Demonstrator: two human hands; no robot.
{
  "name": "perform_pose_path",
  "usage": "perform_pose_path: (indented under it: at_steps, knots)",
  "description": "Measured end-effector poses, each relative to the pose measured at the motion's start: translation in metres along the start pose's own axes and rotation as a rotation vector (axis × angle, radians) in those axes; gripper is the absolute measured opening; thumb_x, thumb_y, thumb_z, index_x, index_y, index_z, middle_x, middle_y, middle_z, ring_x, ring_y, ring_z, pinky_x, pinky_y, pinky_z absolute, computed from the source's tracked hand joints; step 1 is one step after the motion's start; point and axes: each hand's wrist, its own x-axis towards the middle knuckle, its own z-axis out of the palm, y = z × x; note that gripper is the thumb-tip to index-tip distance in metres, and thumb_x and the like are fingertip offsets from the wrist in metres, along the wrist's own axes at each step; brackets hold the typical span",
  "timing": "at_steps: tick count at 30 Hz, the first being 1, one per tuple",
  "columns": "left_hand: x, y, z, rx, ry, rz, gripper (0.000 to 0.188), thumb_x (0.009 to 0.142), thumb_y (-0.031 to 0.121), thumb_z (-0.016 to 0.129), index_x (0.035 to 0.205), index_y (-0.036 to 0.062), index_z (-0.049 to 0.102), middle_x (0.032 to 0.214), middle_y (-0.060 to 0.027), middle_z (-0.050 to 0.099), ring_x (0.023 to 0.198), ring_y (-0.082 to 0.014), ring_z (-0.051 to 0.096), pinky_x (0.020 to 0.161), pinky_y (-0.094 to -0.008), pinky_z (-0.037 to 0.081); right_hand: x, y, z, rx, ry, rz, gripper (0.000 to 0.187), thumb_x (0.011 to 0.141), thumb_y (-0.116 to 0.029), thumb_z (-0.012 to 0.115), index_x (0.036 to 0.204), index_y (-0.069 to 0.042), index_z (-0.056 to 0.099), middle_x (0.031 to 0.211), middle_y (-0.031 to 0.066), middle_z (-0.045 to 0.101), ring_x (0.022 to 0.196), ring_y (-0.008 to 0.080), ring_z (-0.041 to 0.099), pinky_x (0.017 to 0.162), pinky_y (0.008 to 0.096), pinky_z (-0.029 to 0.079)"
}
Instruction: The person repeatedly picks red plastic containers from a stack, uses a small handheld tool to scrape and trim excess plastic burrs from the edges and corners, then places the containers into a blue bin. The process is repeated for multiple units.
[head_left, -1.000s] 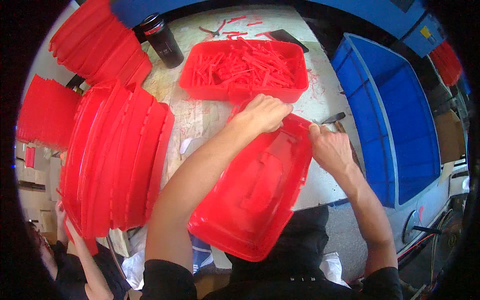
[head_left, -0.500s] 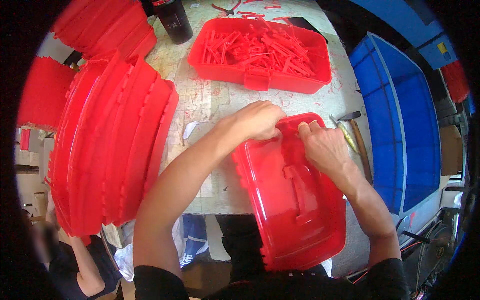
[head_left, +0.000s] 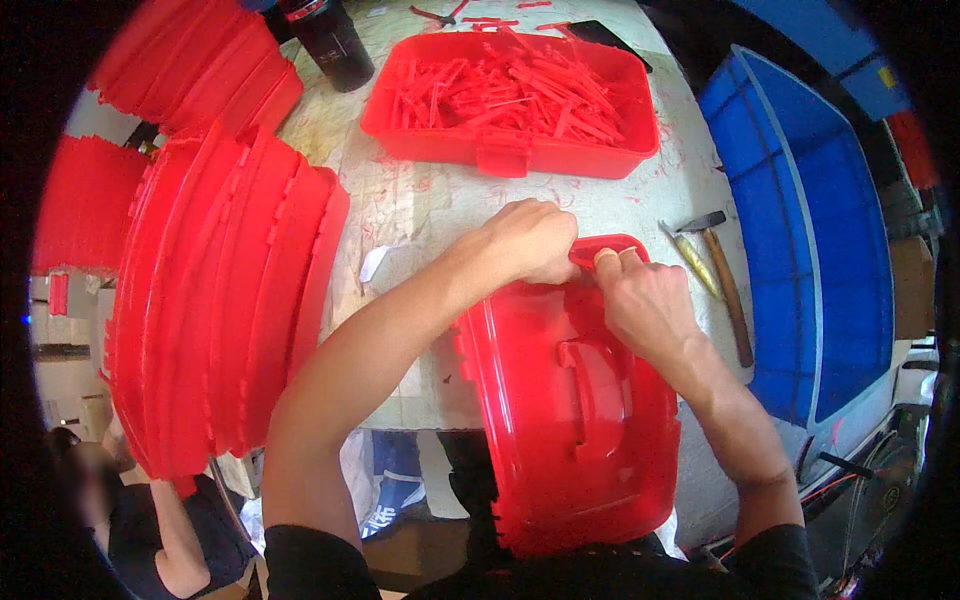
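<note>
A glossy red lid [head_left: 540, 390], moulded with a handle shape, is held tilted over the near edge of the pale counter [head_left: 430, 205]. Its far rim is gripped by the closed fingers of the left hand [head_left: 535, 242] and right hand [head_left: 648, 305]. Bare surface is left before a red box [head_left: 585, 157] of scraps [head_left: 510, 95]; the sides are bounded by stacked red tubs [head_left: 225, 310] and a blue crate [head_left: 855, 290].

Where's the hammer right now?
In the head view, the hammer lies on the worktable to the right, between the yellow-handled tool beside the right hand and the blue crate.
</note>
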Motion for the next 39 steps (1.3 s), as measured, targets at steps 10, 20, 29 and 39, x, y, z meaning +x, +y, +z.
perform_pose_path:
  at_steps: [10, 20, 29, 39]
  knots:
    - [-0.01, 0.012, 0.001, 0.104, 0.035, -0.016, 0.029, 0.075, 0.028, 0.072, 0.083, -0.0004, 0.073, 0.086, -0.0261, 0.07, 0.087, -0.0425, 0.069, 0.079, -0.05, 0.055, 0.016, 0.008, -0.015, 0.587, -0.375, 0.209, 0.024, 0.094, -0.02, 0.054, 0.095, 0.001, 0.066, 0.082, 0.0224, 0.07, 0.083, 0.0332, 0.073, 0.064, 0.0453, 0.056]
    - [-0.01, 0.015, 0.005, 0.099, 0.081, 0.044, 0.025, 0.072, 0.023, 0.07, 0.078, -0.001, 0.072, 0.082, -0.0281, 0.068, 0.082, -0.0445, 0.068, 0.076, -0.0506, 0.056, 0.02, 0.011, -0.01, 1.579, -0.672, 0.812, 0.023, 0.094, -0.017, 0.051, 0.089, -0.001, 0.067, 0.068, 0.0045, 0.057, 0.058, 0.0167, 0.052, 0.051, 0.033, 0.042]
    - [-0.008, 0.018, 0.01, 0.093, 0.077, 0.016, 0.02, 0.071, 0.018, 0.066, 0.075, -0.0011, 0.072, 0.081, -0.0269, 0.068, 0.081, -0.0443, 0.068, 0.077, -0.0508, 0.056, 0.033, 0.008, -0.014, 0.817, -0.398, 0.366, 0.035, 0.081, -0.023, 0.063, 0.092, 0.009, 0.072, 0.093, 0.0355, 0.066, 0.096, 0.0432, 0.069, 0.083, 0.047, 0.055]
    - [-0.002, 0.004, 0.014, 0.147, 0.177, 0.122, 0.02, 0.069, 0.018, 0.066, 0.07, -0.0025, 0.069, 0.075, -0.0291, 0.065, 0.075, -0.0458, 0.066, 0.071, -0.053, 0.054, 0.009, -0.02, 0.004, 1.606, -0.17, 0.904, 0.026, 0.087, -0.012, 0.054, 0.085, 0.008, 0.07, 0.074, 0.0169, 0.068, 0.072, 0.0243, 0.066, 0.069, 0.0416, 0.051]
